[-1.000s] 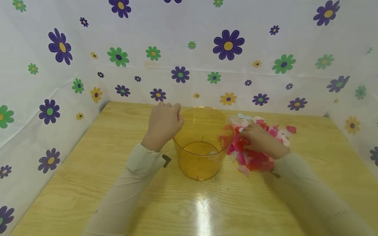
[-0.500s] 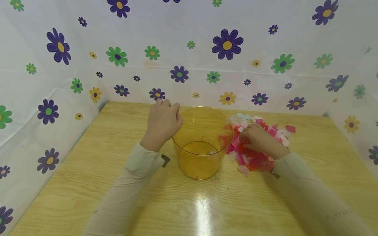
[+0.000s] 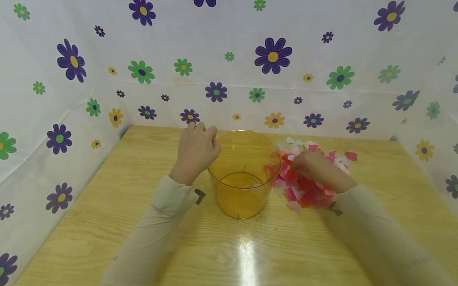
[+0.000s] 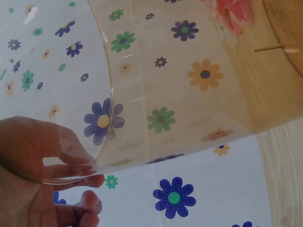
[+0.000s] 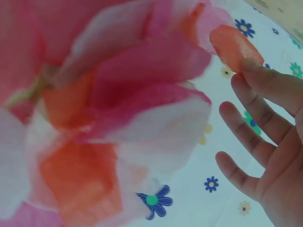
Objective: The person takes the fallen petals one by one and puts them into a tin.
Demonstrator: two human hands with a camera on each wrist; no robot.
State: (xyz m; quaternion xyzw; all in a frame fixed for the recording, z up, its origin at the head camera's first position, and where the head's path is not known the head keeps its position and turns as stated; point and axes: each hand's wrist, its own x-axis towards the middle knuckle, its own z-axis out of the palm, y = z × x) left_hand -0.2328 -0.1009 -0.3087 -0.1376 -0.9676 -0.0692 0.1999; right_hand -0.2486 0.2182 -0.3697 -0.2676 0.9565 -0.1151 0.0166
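A see-through amber plastic bucket (image 3: 241,202) stands upright in the middle of the table. My left hand (image 3: 196,153) grips its left rim; in the left wrist view the thumb and fingers lie on either side of the wall. To the right of the bucket is a heap of pink, red and white artificial petals (image 3: 304,192). Over that heap reaches my right hand (image 3: 318,169). Its thumb and index finger pinch an orange petal (image 5: 234,47) in the right wrist view, the other fingers spread. A pale piece (image 3: 257,185) shows in or through the bucket.
The wooden table (image 3: 150,238) is enclosed at the back and sides by a white flower-print cloth (image 3: 243,71). A light blue bow-shaped piece (image 3: 294,142) lies at the heap's back edge, and a lone red petal (image 3: 351,156) at its right.
My right hand has shifted slightly over the heap and is a little blurred. The left hand keeps its grip on the rim. The head view has shifted slightly.
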